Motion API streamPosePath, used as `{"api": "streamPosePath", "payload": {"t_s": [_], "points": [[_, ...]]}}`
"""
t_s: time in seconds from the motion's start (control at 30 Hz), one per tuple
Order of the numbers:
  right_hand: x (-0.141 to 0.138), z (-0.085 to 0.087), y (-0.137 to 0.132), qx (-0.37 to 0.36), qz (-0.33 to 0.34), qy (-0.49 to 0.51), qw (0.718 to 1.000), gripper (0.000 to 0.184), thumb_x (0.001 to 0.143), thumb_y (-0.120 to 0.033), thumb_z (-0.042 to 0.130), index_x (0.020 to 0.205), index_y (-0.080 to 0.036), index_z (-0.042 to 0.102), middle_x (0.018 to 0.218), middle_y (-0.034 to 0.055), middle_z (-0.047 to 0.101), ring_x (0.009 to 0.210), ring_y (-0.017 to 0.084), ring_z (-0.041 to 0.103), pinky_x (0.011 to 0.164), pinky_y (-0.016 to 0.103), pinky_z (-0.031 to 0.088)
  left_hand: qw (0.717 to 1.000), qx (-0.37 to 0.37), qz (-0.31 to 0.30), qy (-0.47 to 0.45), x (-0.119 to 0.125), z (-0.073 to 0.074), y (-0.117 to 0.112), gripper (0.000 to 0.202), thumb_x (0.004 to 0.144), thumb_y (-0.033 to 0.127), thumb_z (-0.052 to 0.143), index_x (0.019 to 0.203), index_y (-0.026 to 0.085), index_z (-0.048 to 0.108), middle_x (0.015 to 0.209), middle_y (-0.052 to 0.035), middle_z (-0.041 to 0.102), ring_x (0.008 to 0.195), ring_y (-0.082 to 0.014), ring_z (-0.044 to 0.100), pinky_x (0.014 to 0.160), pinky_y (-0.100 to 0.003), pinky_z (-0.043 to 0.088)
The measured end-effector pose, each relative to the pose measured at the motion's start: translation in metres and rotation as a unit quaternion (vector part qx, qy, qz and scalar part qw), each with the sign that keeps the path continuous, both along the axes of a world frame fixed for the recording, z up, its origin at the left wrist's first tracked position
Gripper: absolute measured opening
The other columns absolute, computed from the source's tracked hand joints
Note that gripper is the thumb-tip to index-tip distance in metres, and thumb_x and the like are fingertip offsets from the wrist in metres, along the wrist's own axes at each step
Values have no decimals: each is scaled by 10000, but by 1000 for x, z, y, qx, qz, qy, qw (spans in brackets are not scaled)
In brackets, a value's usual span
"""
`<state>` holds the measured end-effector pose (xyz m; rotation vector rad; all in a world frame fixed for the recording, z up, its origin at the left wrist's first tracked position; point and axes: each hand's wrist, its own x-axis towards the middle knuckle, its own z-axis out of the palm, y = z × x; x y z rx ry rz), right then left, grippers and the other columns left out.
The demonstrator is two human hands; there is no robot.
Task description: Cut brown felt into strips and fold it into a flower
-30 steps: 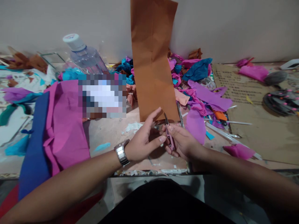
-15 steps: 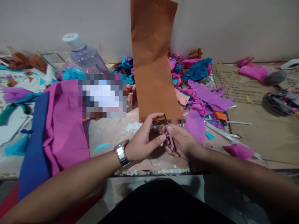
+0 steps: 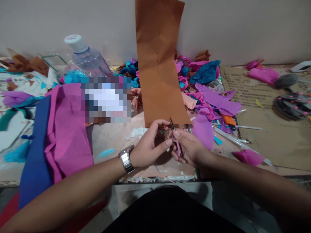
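Observation:
My right hand (image 3: pixel 188 142) is closed around a small pink-handled cutting tool (image 3: pixel 176 144). Its dark, pointed blade slants up and left; whether it has one blade or two is unclear. Close beside it, my left hand (image 3: pixel 152 140) curls with its thumb against the right fingers and its index fingertip near the blade. Some left fingers are hidden, and what they pinch cannot be made out. Just beyond both hands, a long brown paper sheet (image 3: pixel 161 81) hangs down over the work surface, its lower edge close to the blade tip.
Folded pink paper (image 3: pixel 70 129) and a blue strip (image 3: pixel 37 145) drape over the table's left front edge. Behind stand a clear bottle (image 3: pixel 91 61) and a blurred-out patch. Crumpled paper scraps (image 3: pixel 206 74), thin white sticks (image 3: pixel 230 137) and a cardboard sheet (image 3: pixel 279 139) lie rightward.
My left index fingertip has dropped slightly away from the blade tip, which now shows more plainly. The right hand keeps its grip, and the paper hangs as before.

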<state>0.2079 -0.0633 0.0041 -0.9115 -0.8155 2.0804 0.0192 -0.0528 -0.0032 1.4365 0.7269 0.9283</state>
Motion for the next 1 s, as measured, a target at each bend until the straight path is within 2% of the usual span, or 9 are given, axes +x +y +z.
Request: {"api": "streamPosePath", "payload": {"t_s": [0.13, 0.27, 0.43, 1.0], "points": [[0, 1, -1, -8, -3, 6, 1000, 283, 996, -478, 597, 1030, -214, 501, 697, -59, 561, 442, 90, 558, 305, 156, 342, 1000, 3, 4, 7, 0, -1, 0, 492, 966, 390, 669, 1371, 227, 443, 1192, -105, 555, 1040, -230, 635, 916, -412, 574], [0, 1, -1, -14, -5, 11, 1000, 287, 992, -476, 605, 1028, -215, 490, 692, -57, 569, 443, 99, 568, 302, 160, 341, 1000, -10, -9, 0, 0, -2, 0, 470, 973, 403, 656, 1346, 230, 428, 1160, -87, 537, 941, -199, 656, 884, -411, 576], [-1, 3, 1, -13, -10, 13, 1000, 326, 965, -493, 639, 1039, -212, 490, 678, -63, 569, 414, 95, 540, 282, 163, 324, 999, 10, 10, 30, 0, 0, -1, 427, 971, 420, 656, 1285, 207, 461, 1122, -85, 534, 1005, -208, 604, 897, -399, 559], [2, 3, 5, -14, -19, 5, 1000, 338, 957, -504, 657, 1010, -198, 525, 665, -54, 593, 401, 85, 534, 275, 148, 306, 996, 48, 15, 73, -1, 4, 1, 402, 962, 437, 658, 1237, 194, 492, 1090, -74, 524, 997, -198, 546, 877, -378, 506]]}}
